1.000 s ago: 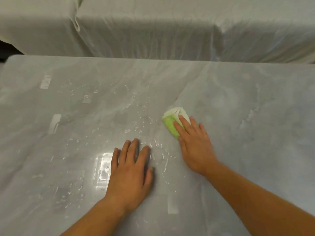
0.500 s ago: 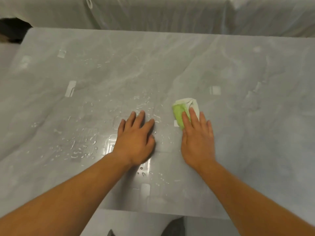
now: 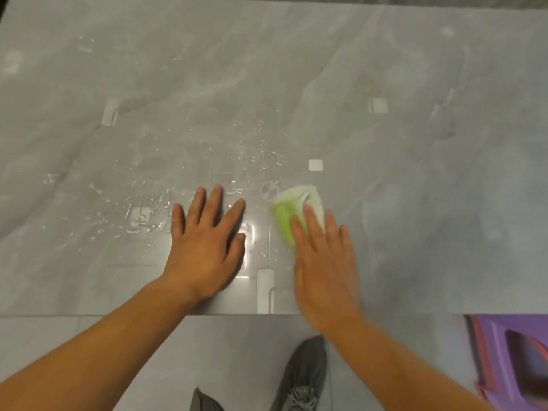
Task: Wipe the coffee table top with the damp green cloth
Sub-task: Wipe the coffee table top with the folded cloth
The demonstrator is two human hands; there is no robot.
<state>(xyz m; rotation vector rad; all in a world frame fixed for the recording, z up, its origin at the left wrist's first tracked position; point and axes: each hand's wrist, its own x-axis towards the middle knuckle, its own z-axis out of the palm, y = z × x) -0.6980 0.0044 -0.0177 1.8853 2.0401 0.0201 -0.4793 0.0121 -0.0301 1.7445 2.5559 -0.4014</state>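
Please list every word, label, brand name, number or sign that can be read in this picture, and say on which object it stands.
There is no readable text in this view.
Coffee table top: no print, only pale square reflections and water droplets.
Green cloth under the right hand: no label shows.
Grey shoe: no brand can be made out.
Purple object at the lower right: blurred, no writing legible.

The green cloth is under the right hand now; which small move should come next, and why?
Probably slide the right hand with the green cloth leftward and a bit farther out. Water droplets lie scattered there on the table top, around the flat left hand, which may need lifting.
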